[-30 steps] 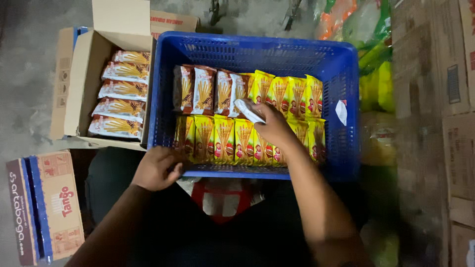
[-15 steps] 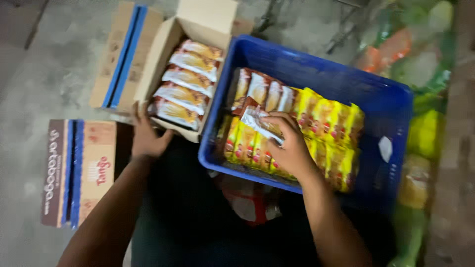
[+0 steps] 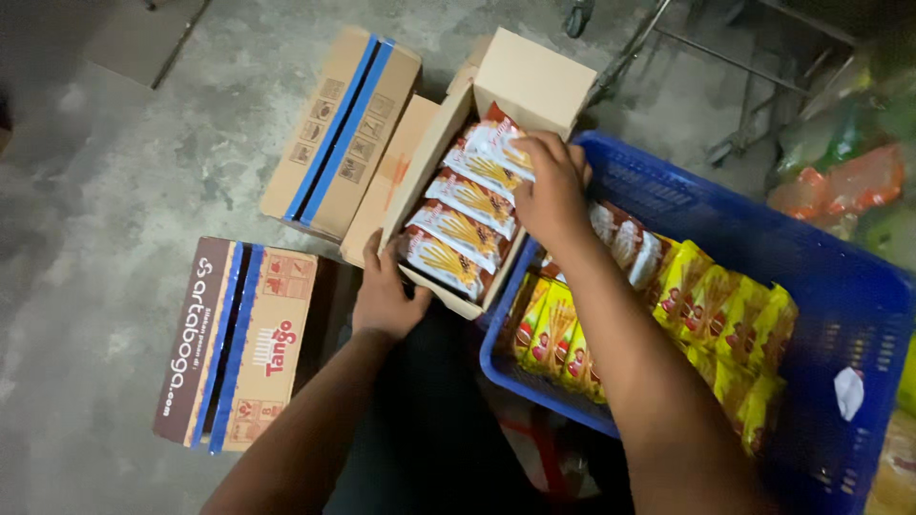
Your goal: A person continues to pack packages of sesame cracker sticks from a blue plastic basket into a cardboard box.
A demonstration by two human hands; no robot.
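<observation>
Right hand [image 3: 551, 191] moved from blue plastic crate [image 3: 840, 315] to open cardboard box [image 3: 534, 81], grip clamped on red-white snack packet [image 3: 496, 141]; left hand [image 3: 386, 296] grips box corner. Packet looks light, crinkly, crushable; best held by edges.

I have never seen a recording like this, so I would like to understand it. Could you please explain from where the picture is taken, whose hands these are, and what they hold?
The picture comes from a camera worn on a person's head, looking down, so both arms belong to that person; there is no machine. The left hand grips the near end of an open cardboard box that stands on the concrete floor. The right hand reaches into that box and closes on a red and white snack packet; more such packets lie in a row below it. Beside the box is a blue plastic crate holding yellow packets. Closed cartons lie to the left.
</observation>
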